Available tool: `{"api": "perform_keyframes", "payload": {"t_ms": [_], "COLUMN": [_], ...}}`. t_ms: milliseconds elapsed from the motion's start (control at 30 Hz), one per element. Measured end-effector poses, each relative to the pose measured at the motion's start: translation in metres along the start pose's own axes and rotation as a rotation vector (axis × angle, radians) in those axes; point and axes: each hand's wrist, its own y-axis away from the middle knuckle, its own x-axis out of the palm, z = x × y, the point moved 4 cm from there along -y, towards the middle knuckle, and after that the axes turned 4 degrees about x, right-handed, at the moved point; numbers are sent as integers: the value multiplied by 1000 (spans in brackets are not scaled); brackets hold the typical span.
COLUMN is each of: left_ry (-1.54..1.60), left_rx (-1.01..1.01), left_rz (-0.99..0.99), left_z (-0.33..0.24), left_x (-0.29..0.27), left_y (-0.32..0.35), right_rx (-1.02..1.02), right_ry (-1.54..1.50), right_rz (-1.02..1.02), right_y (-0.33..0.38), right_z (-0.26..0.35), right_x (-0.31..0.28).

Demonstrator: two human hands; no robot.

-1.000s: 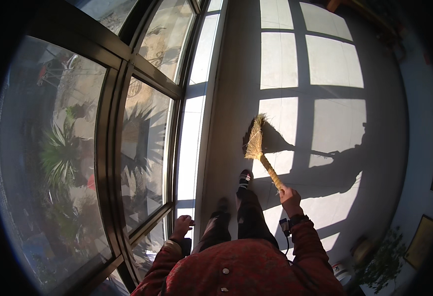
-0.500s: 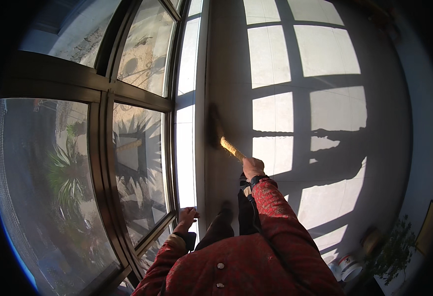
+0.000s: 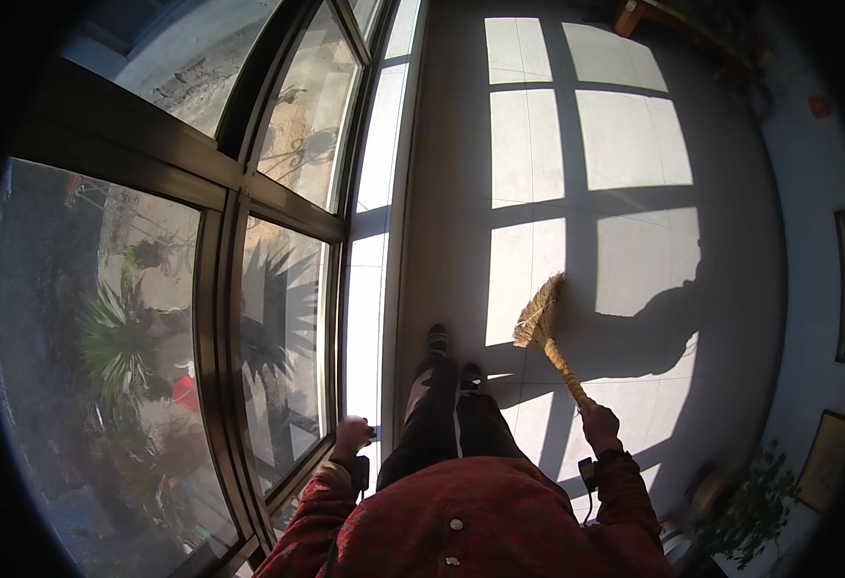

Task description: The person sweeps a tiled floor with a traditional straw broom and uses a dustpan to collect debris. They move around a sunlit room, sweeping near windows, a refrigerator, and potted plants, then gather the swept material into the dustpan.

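Broom (image 3: 543, 332) gripped in my right hand (image 3: 600, 426), bristles low to meet the floor (image 3: 461, 193), left hand (image 3: 352, 436) loosely curled, holding nothing, beside the window (image 3: 283, 318).

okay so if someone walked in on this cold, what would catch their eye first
Probably the bright window-pane grid of sunlight thrown across the pale floor, with the person's dark shadow cutting into it at right. Next, the straw broom gripped in the right hand, its bristles on the floor ahead of the feet. At left, the tall dark-framed window shows palm plants outside.
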Motion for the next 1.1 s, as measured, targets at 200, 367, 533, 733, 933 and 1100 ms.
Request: {"api": "perform_keyframes", "payload": {"t_ms": [200, 367, 533, 733, 933, 1100], "left_ry": [311, 451, 338, 348, 319, 308], "left_rx": [-287, -335, -267, -324, -334, -325], "left_rz": [97, -8, 21, 33, 36, 2], "left_z": [-25, -126, -158, -161, -173, -182], "left_x": [4, -25, -52, -66, -84, -101], "left_y": [-24, -45, -71, -88, -102, -114], "right_rx": [-113, -305, -213, 15, 220, 127], "right_ry": [-129, -119, -5, 6, 29, -24], "right_rz": [-28, -40, -84, 6, 68, -86], "right_y": [-29, -124, -197, -189, -125, -112], "right_z": [95, 244, 360, 243, 124, 149], "right_x": [-33, -20, -10, -22, -39, -80]}}
